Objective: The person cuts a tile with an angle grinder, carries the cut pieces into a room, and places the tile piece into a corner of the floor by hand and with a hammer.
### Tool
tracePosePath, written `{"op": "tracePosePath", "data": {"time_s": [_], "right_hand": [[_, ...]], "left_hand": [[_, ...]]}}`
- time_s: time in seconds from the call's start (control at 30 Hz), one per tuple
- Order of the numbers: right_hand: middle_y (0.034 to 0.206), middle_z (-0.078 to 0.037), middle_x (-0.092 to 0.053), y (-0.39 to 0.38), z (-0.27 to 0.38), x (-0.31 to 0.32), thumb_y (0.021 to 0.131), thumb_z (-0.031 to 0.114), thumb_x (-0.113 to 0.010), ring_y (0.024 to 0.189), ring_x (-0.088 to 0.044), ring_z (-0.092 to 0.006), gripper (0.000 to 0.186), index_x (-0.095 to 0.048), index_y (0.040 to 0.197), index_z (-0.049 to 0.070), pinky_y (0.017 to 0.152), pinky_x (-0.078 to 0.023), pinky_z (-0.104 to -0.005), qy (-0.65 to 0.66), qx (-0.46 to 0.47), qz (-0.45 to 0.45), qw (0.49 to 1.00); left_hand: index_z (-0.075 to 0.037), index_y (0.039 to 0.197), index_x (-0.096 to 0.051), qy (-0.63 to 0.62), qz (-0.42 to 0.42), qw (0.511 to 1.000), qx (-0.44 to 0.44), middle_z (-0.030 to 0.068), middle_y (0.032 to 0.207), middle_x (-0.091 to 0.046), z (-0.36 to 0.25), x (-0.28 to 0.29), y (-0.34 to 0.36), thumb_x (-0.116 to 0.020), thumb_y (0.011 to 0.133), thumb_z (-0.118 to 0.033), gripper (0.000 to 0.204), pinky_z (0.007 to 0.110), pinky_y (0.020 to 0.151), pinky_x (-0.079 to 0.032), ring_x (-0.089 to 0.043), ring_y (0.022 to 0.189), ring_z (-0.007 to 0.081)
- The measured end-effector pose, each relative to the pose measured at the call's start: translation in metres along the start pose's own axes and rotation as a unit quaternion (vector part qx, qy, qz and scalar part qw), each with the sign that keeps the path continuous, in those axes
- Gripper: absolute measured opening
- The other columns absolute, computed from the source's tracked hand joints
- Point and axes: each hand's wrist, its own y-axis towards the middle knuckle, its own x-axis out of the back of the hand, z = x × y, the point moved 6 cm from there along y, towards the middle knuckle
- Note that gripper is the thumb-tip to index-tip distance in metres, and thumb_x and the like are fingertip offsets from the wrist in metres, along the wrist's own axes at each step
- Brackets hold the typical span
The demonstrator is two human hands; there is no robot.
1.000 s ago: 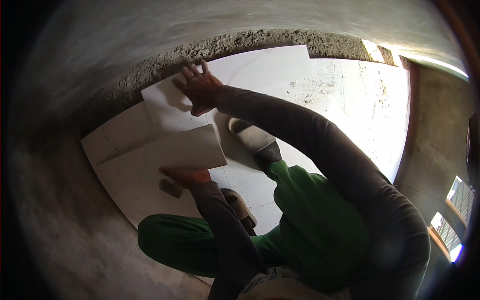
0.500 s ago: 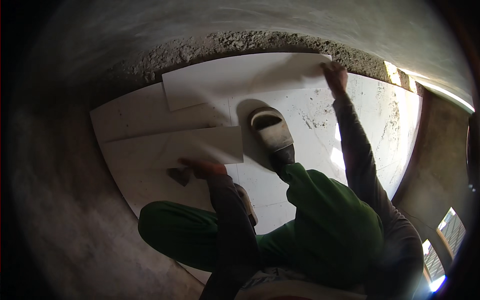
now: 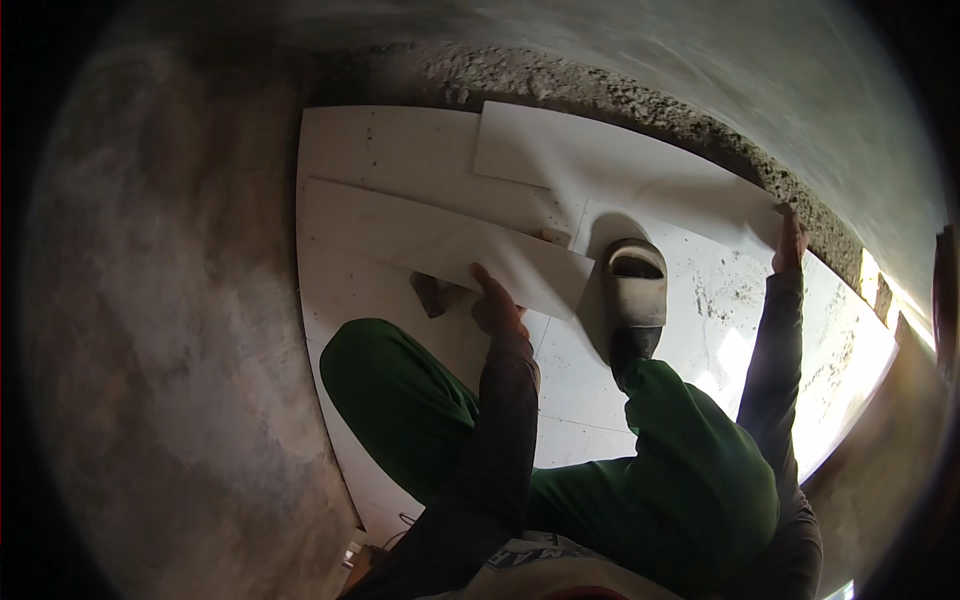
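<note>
Two long white tile strips lie at an angle across larger white floor tiles. My left hand is closed at the near edge of the nearer strip, with one digit resting on its top face. My right hand, arm stretched out, grips the right end of the farther strip, which runs beside a rough mortar band. Its fingers are partly hidden. A dark, wedge-shaped piece lies just left of my left hand, partly under the nearer strip's edge.
My sandalled foot stands on the white tiles between the strips and my right arm. Past the farther strip, rough mortar follows the base of a grey wall. Bare grey concrete lies at left. Sunlight falls at right.
The view has turned, so strips, foot and hands appear farther right and slanted. My left hand has changed from lying along the nearer strip's edge to pointing onto it. My right hand stays at the farther strip's end.
</note>
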Motion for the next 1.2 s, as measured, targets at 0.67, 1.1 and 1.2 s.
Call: {"op": "tracePosePath", "data": {"time_s": [0.67,1.1,1.2], "right_hand": [[0.103,-0.007,-0.061,-0.051,0.019,-0.032,0.097,0.037,-0.061,0.091,-0.058,-0.0209,0.03,-0.068,0.111,0.011,0.083,-0.054,-0.038,-0.201,0.143,0.095,0.964],[0.101,-0.004,-0.062,-0.063,0.067,-0.29,0.1,0.031,-0.062,0.089,-0.058,-0.0153,0.029,-0.064,0.117,0.008,0.073,-0.05,-0.0327,0.026,0.105,0.223,0.969],[0.102,-0.001,-0.061,-0.04,0.068,-0.333,0.101,0.04,-0.062,0.092,-0.056,-0.0131,0.036,-0.064,0.115,0.007,0.078,-0.049,-0.0307,0.105,0.121,0.257,0.953]], "left_hand": [[-0.004,0.118,-0.061,-0.079,0.318,0.943,-0.05,0.0085,0.109,-0.064,-0.008,-0.195,-0.062,-0.051,0.106,-0.03,0.03,0.036,0.088,-0.054,-0.063,0.094,0.0186],[0.002,0.102,-0.065,-0.097,0.189,0.948,-0.239,0.0085,0.102,-0.068,-0.198,-0.155,0.071,-0.054,0.1,-0.018,0.022,0.033,0.069,-0.057,-0.067,0.085,0.0189],[0.001,0.094,-0.065,-0.106,0.181,0.946,-0.246,0.0088,0.097,-0.068,-0.234,-0.156,0.091,-0.056,0.096,-0.013,0.018,0.032,0.069,-0.057,-0.068,0.081,0.0201]]}}
